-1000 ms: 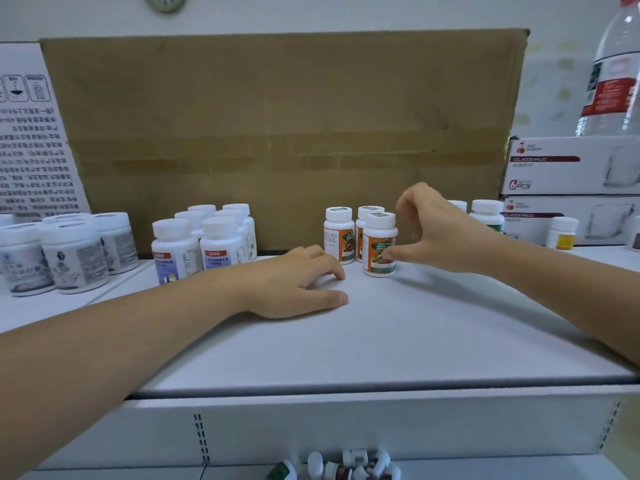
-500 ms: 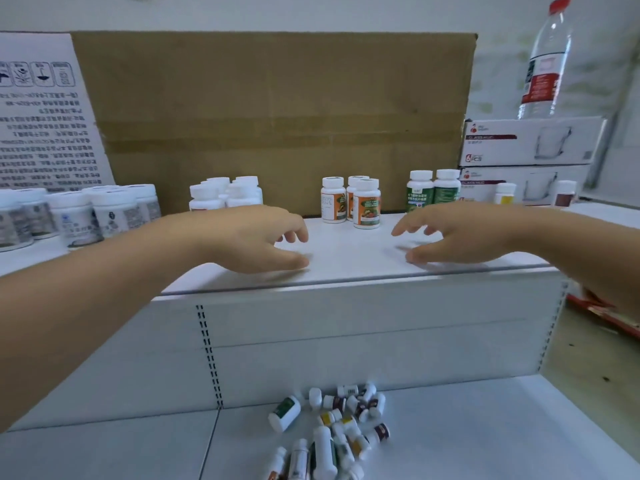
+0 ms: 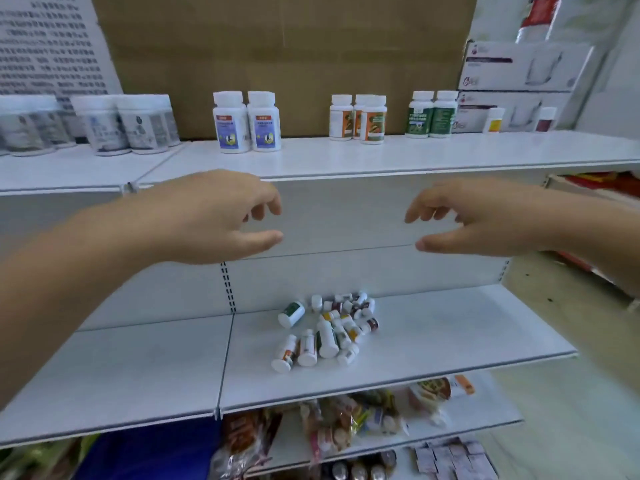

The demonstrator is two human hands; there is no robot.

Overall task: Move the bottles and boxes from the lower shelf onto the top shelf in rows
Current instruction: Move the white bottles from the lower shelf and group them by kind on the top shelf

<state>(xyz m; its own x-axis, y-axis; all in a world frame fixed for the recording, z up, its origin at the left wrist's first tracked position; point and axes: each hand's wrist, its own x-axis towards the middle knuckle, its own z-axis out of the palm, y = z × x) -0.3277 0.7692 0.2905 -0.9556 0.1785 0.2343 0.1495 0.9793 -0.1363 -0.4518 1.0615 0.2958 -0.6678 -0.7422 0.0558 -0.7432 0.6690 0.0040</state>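
Left hand [image 3: 214, 216], right hand [image 3: 481, 218]: relaxed, midair.

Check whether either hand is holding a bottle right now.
No, the left hand and right hand are both empty, above the bottles lying on the lower shelf.

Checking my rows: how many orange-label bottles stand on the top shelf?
3: one bottle back left, one back right, one front right; more could hide behind them.

bottles [image 3: 325, 327] heaped on lower shelf [image 3: 450, 334], top shelf [image 3: 415, 152] above
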